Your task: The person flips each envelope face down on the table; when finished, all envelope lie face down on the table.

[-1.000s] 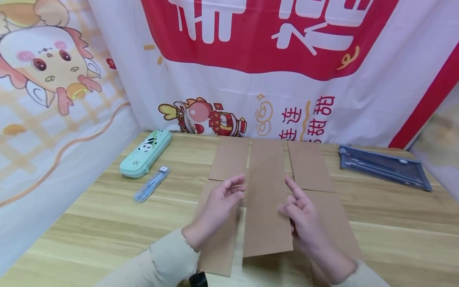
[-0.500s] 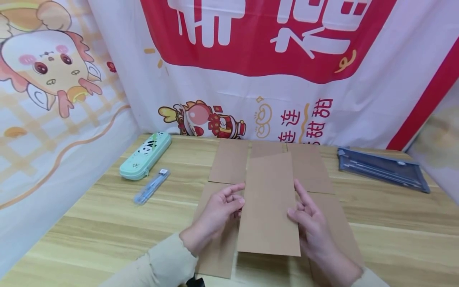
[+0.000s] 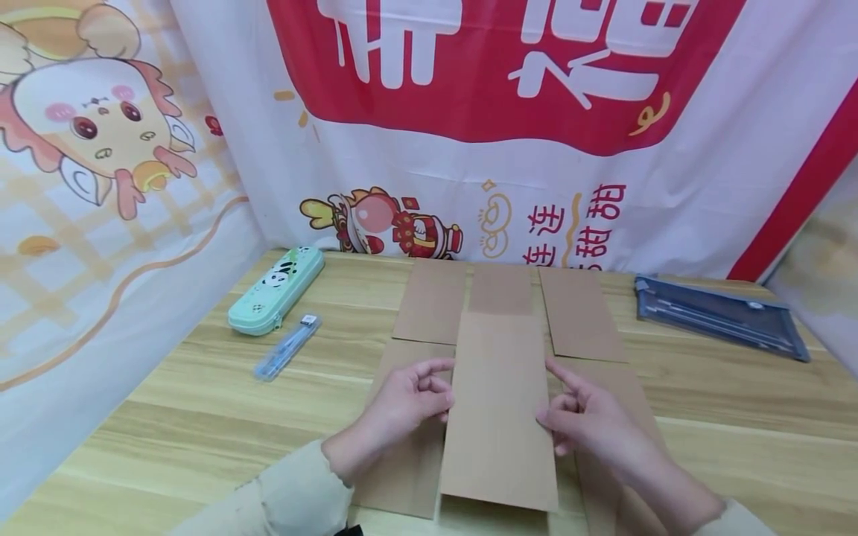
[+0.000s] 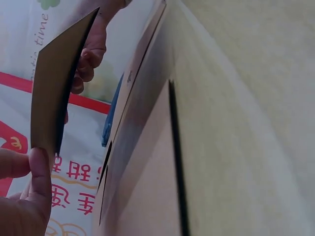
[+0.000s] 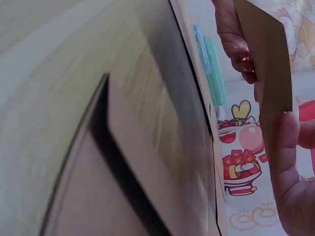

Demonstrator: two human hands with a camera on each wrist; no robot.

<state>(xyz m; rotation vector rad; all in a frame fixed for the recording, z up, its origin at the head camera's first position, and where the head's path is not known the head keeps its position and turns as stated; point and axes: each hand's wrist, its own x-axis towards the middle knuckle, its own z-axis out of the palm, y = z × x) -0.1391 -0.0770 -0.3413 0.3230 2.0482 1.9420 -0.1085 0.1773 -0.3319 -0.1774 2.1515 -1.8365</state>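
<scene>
A rectangular brown cardboard piece (image 3: 499, 417) is held above the table in the head view, between both hands. My left hand (image 3: 409, 406) pinches its left edge with thumb and curled fingers. On the opposite edge my right hand (image 3: 590, 417) grips it the same way, index finger extended along the side. Both wrist views show the cardboard (image 4: 54, 83) raised off the tabletop, with a thumb and fingertips at its edge. Flat cardboard pieces lie around it: back left (image 3: 429, 301), back middle (image 3: 500, 289), back right (image 3: 582, 313), front left (image 3: 405, 476) and front right (image 3: 626, 394).
A mint-green panda pencil case (image 3: 276, 290) and a slim clear case (image 3: 288, 348) lie on the left of the wooden table (image 3: 167, 417). To the right is a dark blue mesh pouch (image 3: 720, 316). Printed curtains (image 3: 402, 164) hang behind and at the sides.
The held cardboard has come nearer to me, uncovering the back middle piece. Both hands have shifted slightly toward me with it. The pieces on the table have stayed put.
</scene>
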